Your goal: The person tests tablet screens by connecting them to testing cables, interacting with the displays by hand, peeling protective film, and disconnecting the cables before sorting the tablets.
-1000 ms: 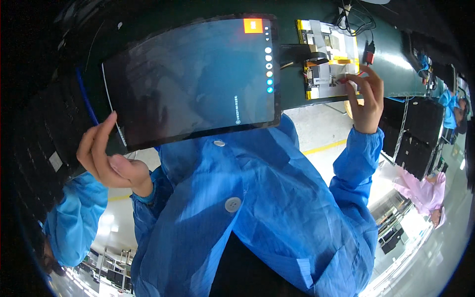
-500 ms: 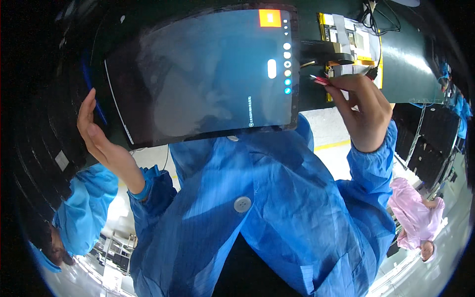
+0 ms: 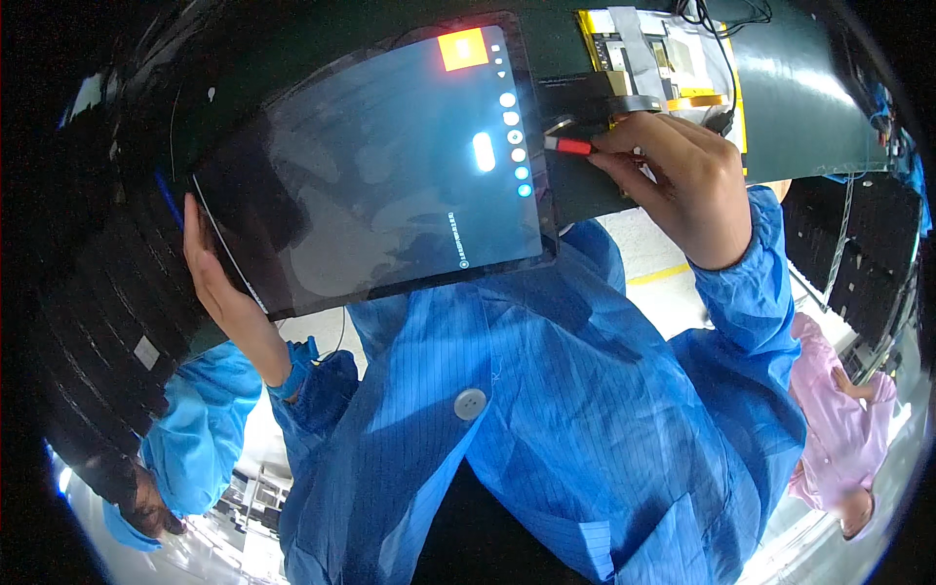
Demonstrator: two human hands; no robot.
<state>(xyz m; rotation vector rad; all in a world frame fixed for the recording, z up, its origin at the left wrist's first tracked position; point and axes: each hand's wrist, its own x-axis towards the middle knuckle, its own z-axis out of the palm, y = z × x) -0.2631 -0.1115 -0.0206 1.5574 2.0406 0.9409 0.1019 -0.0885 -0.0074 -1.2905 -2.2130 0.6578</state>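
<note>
A large flat black tablet point(image 3: 390, 185) with a lit screen lies in front of me. My left hand point(image 3: 234, 307) rests along its left edge, fingers stretched out flat against the side. Between the thumb and fingers of my right hand point(image 3: 673, 180) is pinched a small red plug-like piece point(image 3: 571, 145) with a thin pale tip. That tip meets the tablet's right edge; whether it sits inside an opening there cannot be made out.
Yellow-edged electronic parts point(image 3: 643, 58) with grey tape lie at the far right on the dark green bench point(image 3: 809, 97). Black cables point(image 3: 717, 24) run over them. A person in blue point(image 3: 205, 419) sits at left, another in pink point(image 3: 838, 419) at right.
The tablet has shifted left in view and is slightly more tilted. My left hand has come against its left edge. My right hand has carried the red piece left to the tablet's right edge.
</note>
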